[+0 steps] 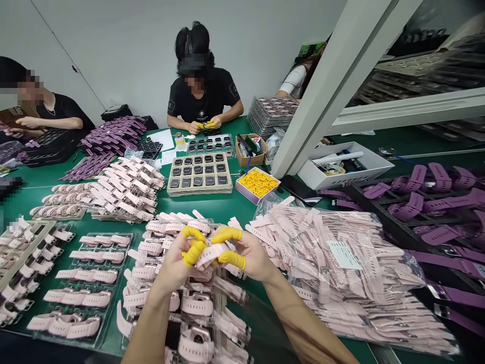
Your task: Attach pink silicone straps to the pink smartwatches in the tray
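Observation:
Between my two hands is a pink watch strap [212,254], held up over the trays. My left hand [181,253] pinches its left end, with yellow finger cots on the fingertips. On the other side my right hand [250,253], also in yellow finger cots, grips the strap with thumb and fingers. Below them lies a tray of pink-strapped watches [197,306], partly covered by my forearms. A large plastic bag of loose pink straps [322,253] spreads out to the right of my right hand. What sits behind the held strap is hidden by my fingers.
Trays of pink watches [81,275] stand left, with piled pink straps [125,187] behind. Farther back are a tray of black watch faces [199,173] and a box of yellow finger cots [258,183]. Purple straps [435,202] fill the right. Co-workers [202,96] sit opposite.

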`<action>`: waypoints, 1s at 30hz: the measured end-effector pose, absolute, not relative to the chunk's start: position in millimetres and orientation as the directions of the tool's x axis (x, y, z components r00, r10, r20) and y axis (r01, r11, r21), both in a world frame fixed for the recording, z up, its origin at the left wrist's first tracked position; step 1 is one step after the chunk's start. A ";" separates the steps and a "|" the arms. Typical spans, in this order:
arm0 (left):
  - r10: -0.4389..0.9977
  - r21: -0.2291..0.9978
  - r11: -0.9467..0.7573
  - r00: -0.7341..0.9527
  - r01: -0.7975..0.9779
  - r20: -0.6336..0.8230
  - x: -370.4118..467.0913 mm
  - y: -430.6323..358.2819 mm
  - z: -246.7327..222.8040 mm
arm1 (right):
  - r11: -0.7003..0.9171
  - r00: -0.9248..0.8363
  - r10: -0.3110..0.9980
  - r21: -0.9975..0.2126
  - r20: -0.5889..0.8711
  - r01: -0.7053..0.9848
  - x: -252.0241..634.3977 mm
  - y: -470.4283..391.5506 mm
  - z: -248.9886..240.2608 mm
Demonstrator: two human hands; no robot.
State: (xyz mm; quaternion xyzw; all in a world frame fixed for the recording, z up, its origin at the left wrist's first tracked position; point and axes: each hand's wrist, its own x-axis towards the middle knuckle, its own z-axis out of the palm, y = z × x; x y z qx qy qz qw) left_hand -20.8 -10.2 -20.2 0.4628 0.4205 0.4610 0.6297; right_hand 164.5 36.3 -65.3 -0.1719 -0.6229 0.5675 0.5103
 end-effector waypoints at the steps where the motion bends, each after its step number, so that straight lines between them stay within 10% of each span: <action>1: 0.964 0.957 0.174 0.238 -0.232 -0.118 -19.7 -11.7 -19.8 | 0.257 -0.434 0.791 -0.878 0.431 -0.404 164.6 35.1 -64.1; 13: 0.979 0.928 0.044 0.201 -0.369 0.034 -16.6 -14.1 -27.5 | 0.287 -0.511 0.730 -0.882 0.455 -0.375 160.2 28.9 -59.6; 30: 0.988 0.960 0.134 0.106 -0.247 -0.111 -16.4 -13.1 -25.4 | 0.491 -0.495 0.677 -0.835 0.544 -0.246 162.0 31.3 -53.7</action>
